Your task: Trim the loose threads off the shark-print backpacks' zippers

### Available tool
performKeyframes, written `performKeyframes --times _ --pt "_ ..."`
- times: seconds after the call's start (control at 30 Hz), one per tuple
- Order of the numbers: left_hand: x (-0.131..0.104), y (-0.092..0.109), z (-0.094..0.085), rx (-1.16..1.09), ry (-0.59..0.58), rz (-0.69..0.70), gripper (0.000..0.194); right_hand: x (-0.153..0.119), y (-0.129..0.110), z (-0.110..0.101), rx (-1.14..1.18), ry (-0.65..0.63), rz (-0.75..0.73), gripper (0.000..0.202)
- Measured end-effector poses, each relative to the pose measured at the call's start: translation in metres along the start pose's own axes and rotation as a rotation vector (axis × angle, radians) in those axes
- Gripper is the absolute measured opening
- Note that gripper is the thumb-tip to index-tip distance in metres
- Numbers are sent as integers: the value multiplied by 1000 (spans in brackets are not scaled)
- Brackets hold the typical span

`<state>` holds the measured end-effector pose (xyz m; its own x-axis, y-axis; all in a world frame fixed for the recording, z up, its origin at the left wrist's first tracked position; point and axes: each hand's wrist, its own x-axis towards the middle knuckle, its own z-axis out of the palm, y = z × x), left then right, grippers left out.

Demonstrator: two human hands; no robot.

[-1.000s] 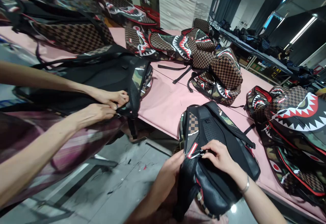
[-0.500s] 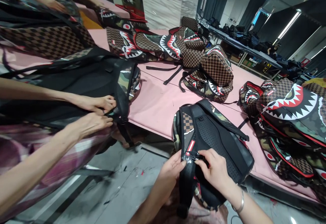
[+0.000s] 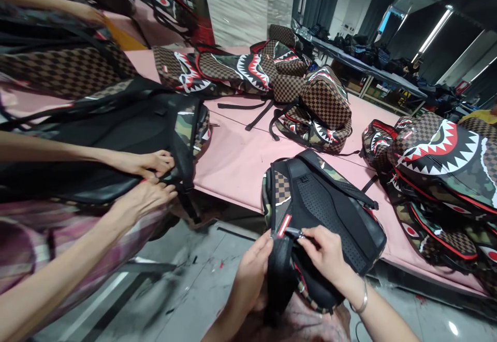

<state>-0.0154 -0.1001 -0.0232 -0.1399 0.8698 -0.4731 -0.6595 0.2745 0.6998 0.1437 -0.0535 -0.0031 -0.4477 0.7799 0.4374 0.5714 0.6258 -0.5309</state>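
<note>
A black backpack point(image 3: 330, 212) with checkered and camouflage patches lies back panel up at the edge of the pink table, its lower end over my lap. My left hand point(image 3: 254, 259) pinches the edge of its wide black strap point(image 3: 280, 274), beside a red and white label point(image 3: 284, 225). From the right, my right hand point(image 3: 324, 251) closes thumb and fingers on a small dark piece point(image 3: 295, 232) next to that label; what it is stays too small to tell. A silver bangle circles my right wrist.
On the left, a co-worker's hands point(image 3: 149, 176) work on another black backpack point(image 3: 97, 140). Shark-mouth backpacks point(image 3: 438, 150) are piled at the right, and more point(image 3: 248, 72) lie across the pink table point(image 3: 236, 160). Grey floor shows below.
My right hand has drawn its fingers together on the small dark piece, and the red and white label shows more fully. The view has shifted slightly.
</note>
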Motion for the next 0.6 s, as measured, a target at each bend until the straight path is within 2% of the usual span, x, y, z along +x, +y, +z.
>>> performKeyframes --times 0.07,0.17,0.27,0.37,0.4,0.47,0.53,0.6 --pt "4 -5 -15 47 106 60 54 -2 4 -3 115 65 147 18" --pt "10 -10 -52 239 168 113 53 -10 14 -13 230 126 351 20" --pt "13 -9 -93 676 276 158 50 -23 27 -24 334 156 475 21" --pt "14 -3 -124 1158 440 310 57 -38 41 -33 392 185 561 24" --pt "15 -2 -129 1234 435 338 61 -43 45 -36 404 194 588 26" --pt "19 -2 -131 1235 325 329 63 -50 52 -42 424 210 635 31" --pt "25 -7 -120 1095 207 275 60 -56 61 -49 420 230 662 36" --pt "32 -18 -101 848 150 158 61 -62 73 -61 355 281 661 37"
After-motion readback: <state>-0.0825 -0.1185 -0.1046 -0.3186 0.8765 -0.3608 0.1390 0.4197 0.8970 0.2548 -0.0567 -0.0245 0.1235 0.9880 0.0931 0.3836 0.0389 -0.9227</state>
